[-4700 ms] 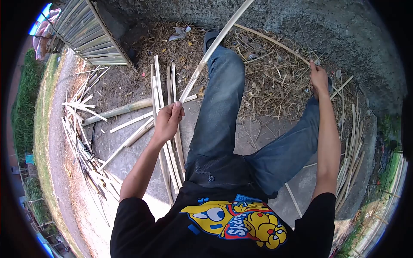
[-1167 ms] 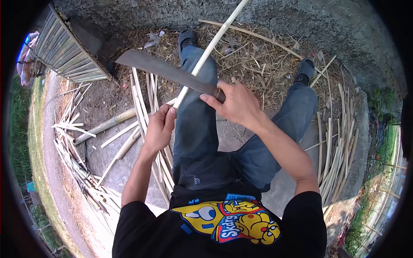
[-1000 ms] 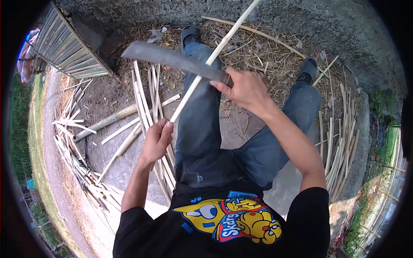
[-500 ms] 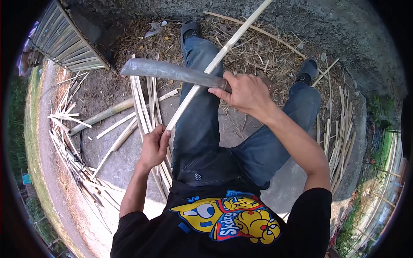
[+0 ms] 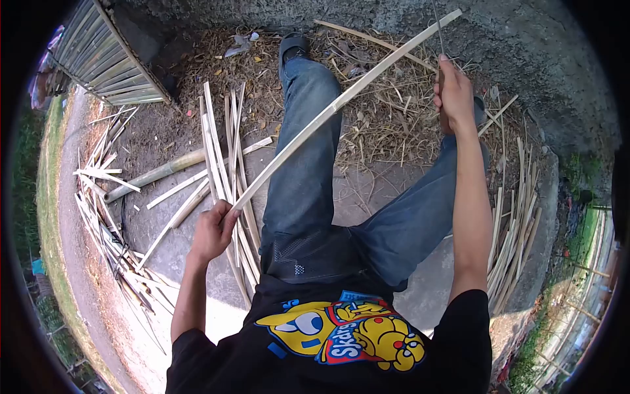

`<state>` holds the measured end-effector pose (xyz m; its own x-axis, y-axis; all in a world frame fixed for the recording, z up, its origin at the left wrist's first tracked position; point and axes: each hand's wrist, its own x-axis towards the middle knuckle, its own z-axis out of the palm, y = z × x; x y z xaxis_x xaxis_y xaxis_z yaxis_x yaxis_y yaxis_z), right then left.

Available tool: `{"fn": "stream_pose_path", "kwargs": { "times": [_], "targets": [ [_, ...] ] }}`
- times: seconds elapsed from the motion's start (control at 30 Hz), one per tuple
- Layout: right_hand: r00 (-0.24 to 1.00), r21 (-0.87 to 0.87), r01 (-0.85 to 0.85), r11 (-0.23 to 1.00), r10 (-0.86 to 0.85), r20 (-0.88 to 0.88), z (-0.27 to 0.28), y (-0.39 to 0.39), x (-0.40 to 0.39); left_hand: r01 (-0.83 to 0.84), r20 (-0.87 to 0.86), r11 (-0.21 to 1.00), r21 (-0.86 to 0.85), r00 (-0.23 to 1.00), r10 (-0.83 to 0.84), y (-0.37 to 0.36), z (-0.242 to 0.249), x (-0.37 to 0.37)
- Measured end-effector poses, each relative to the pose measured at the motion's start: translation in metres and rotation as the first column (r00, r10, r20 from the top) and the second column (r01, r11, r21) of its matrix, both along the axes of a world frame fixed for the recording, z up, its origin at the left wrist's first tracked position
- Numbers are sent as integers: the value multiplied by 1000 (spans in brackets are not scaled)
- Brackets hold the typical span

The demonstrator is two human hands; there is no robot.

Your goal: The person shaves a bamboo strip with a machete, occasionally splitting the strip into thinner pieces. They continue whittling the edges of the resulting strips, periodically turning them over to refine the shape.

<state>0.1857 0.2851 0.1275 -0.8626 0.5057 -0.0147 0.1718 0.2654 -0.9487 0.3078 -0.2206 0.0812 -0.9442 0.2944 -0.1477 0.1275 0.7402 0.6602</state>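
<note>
My left hand (image 5: 213,231) is closed round the near end of a long pale bamboo strip (image 5: 308,129). The strip slants up to the right across my left thigh, and its far end rises in front of the wall. At the upper right, my right hand (image 5: 454,94) grips the brown handle of a machete (image 5: 441,39). The blade is seen nearly edge-on as a thin dark line, beside the strip near its far end. Whether blade and strip touch, I cannot tell.
Cut strips (image 5: 216,148) lie left of my legs, near a thick bamboo pole (image 5: 157,174). More strips lie at far left and in a right-hand pile (image 5: 518,230). A slatted bamboo panel (image 5: 108,62) stands upper left. A rough wall (image 5: 518,52) runs along the top.
The machete has moved up and right, from across the strip's middle to near its far end, turning edge-on. My left hand has shifted slightly down and left, and the strip slants less steeply.
</note>
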Motion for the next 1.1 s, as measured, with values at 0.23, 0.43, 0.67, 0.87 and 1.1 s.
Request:
{"fn": "stream_pose_path", "kwargs": {
  "times": [0.23,0.43,0.67,0.87,1.1],
  "targets": [
    [921,481,-390,785,335,200,-26,-90,35,15,-63,997,70,998,-11,36,-17,-23],
    [833,502,-551,666,476,284,-44,-125,50,24,14,990,141,1000,-26,44,-15,-14],
    [970,530,-233,815,154,190,-46,-38,-9,-3,139,987,159,990,-19,17,-14,1],
    [887,600,-461,654,359,290,-20,-90,36,43,94,972,231,993,-66,43,-10,-19],
    [967,586,-77,807,-82,239,-48,52,-34,147,-9,987,-60,989,-147,-31,15,0]
  ]
}}
